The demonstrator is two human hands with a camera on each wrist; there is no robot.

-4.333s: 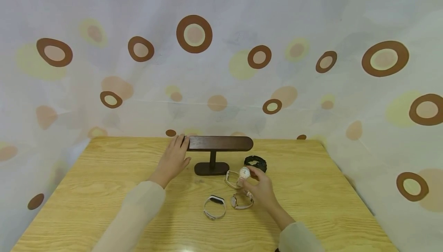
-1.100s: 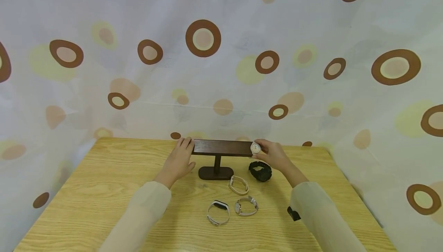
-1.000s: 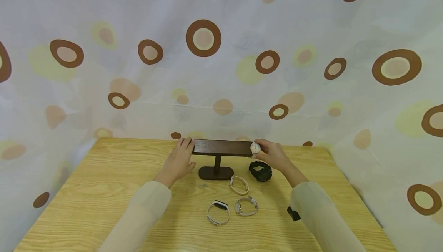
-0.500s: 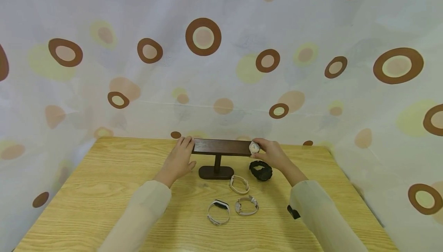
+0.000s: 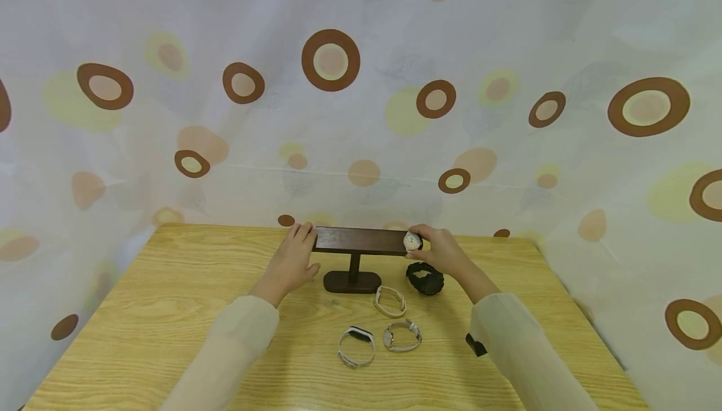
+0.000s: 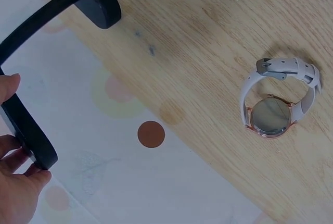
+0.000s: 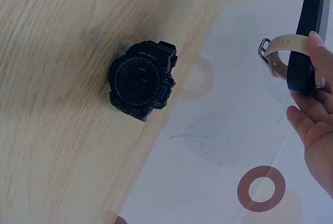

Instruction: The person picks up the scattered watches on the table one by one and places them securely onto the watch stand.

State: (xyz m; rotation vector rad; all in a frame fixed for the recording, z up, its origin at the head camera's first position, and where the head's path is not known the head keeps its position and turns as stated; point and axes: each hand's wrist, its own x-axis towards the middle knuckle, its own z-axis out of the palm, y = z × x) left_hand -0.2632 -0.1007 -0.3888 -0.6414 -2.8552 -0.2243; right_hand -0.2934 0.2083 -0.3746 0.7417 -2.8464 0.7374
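Observation:
A dark brown T-shaped watch stand (image 5: 361, 240) stands at the back of the wooden table. My left hand (image 5: 289, 265) grips the left end of its bar, fingers over the top; the left wrist view shows them around the bar end. Around the bar's right end sits a wristwatch (image 5: 412, 241) with a round white dial. Its pale strap (image 7: 286, 42) loops the bar, with the buckle hanging on one side. My right hand (image 5: 445, 251) pinches this watch by its edges, partly covering it. Below that hand lies a black sports watch (image 7: 138, 81).
In front of the stand base (image 5: 352, 282) lie a pale slim band (image 5: 390, 302), a white fitness band (image 5: 356, 348) with a dark display, and a white-strapped watch (image 6: 270, 115) with a rose-gold case. A patterned cloth (image 5: 361, 116) rises behind the table (image 5: 197, 286).
Since the oldest frame, my right hand has raised the wristwatch from the table to the bar's right end. Over the last second it slid slightly left along the bar. My left hand kept its place.

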